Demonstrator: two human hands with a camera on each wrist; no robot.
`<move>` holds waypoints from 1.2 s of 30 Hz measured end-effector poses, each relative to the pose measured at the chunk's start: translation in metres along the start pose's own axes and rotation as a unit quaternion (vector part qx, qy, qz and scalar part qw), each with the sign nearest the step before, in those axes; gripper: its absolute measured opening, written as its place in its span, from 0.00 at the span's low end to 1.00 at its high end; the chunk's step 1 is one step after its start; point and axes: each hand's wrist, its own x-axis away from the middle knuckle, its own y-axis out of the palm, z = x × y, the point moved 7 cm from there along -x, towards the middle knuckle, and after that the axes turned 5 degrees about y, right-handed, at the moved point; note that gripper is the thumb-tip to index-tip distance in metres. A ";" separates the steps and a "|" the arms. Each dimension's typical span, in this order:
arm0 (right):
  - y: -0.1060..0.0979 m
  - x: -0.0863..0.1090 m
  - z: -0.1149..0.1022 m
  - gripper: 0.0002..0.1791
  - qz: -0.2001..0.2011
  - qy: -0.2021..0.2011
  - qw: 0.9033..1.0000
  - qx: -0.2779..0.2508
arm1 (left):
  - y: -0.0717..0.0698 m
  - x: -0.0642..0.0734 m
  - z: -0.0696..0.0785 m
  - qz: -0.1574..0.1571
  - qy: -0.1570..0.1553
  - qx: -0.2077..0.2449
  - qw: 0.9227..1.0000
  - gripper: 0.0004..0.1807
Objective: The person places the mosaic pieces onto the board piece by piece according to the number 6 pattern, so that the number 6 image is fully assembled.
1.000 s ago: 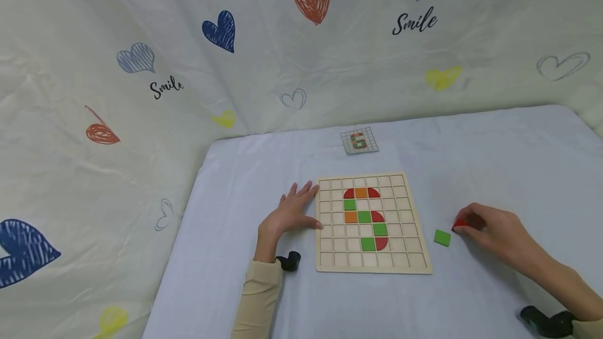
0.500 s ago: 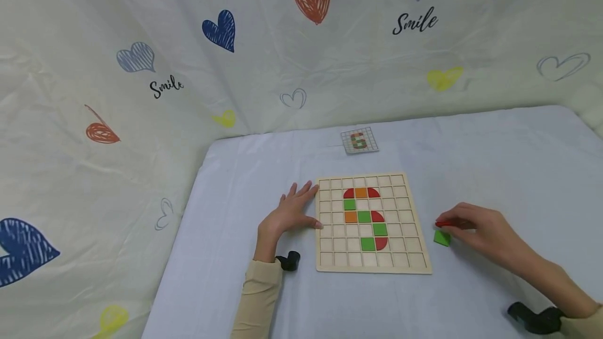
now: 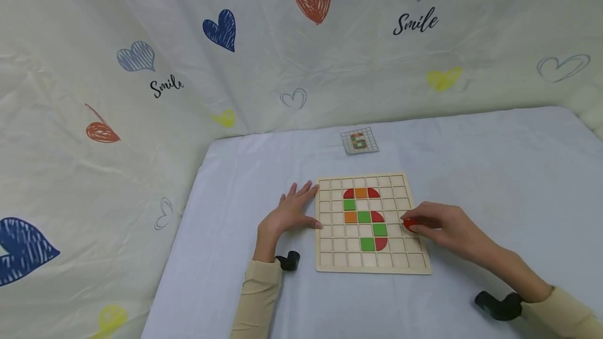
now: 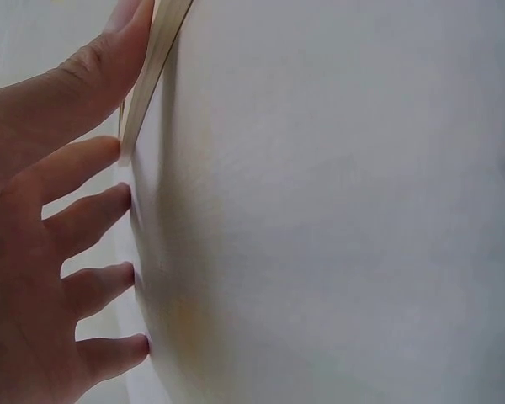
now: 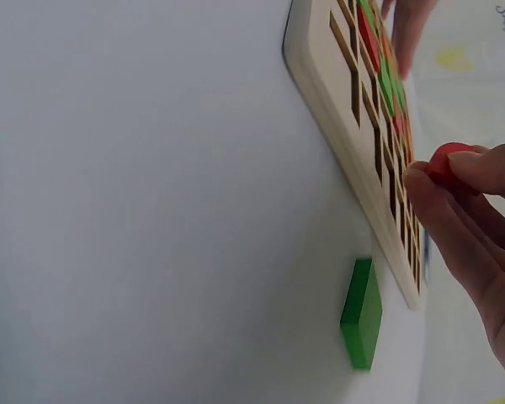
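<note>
My right hand (image 3: 440, 225) pinches a small red tile (image 3: 410, 225) with a rounded side between thumb and fingers, over the right edge of the wooden grid board (image 3: 330, 260). In the right wrist view the red tile (image 5: 451, 167) shows at the fingertips. Red quarter-round, orange (image 3: 350, 217) and green (image 3: 379, 229) square tiles sit in the board's middle cells. My left hand (image 3: 288, 216) is spread along the board's left side, thumb and forefinger touching its edge. A loose green square tile (image 5: 364, 316) lies beside the board; in the head view my right hand hides it.
A small card (image 3: 359, 140) with a gridded, coloured figure lies behind the board. The table has a white cloth (image 3: 226, 276), with a heart-printed curtain (image 3: 264, 67) behind it. Black wrist-worn devices (image 3: 499, 305) stick out at both wrists.
My right hand has moved left with the red tile, from beside the green tile to over the board's right edge. My left hand and the board have stayed put.
</note>
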 end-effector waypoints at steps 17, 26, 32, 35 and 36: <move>0.040 -0.033 -0.031 0.10 -0.080 -0.038 0.994 -0.070 | 0.000 0.001 -0.001 0.001 0.001 0.000 1.000 0.55; 0.066 -0.047 -0.048 0.08 -0.138 -0.053 0.987 -0.061 | -0.001 0.000 -0.002 0.001 0.002 0.006 1.000 0.55; 0.082 -0.053 -0.058 0.07 -0.166 -0.059 0.983 -0.048 | 0.000 0.000 -0.003 -0.002 0.000 0.006 1.000 0.55; 0.086 -0.055 -0.062 0.07 -0.170 -0.070 0.982 -0.045 | 0.000 0.000 -0.003 -0.002 -0.001 0.004 1.000 0.55; 0.088 -0.056 -0.063 0.07 -0.171 -0.071 0.982 -0.043 | -0.001 0.000 -0.003 -0.002 -0.001 0.005 1.000 0.55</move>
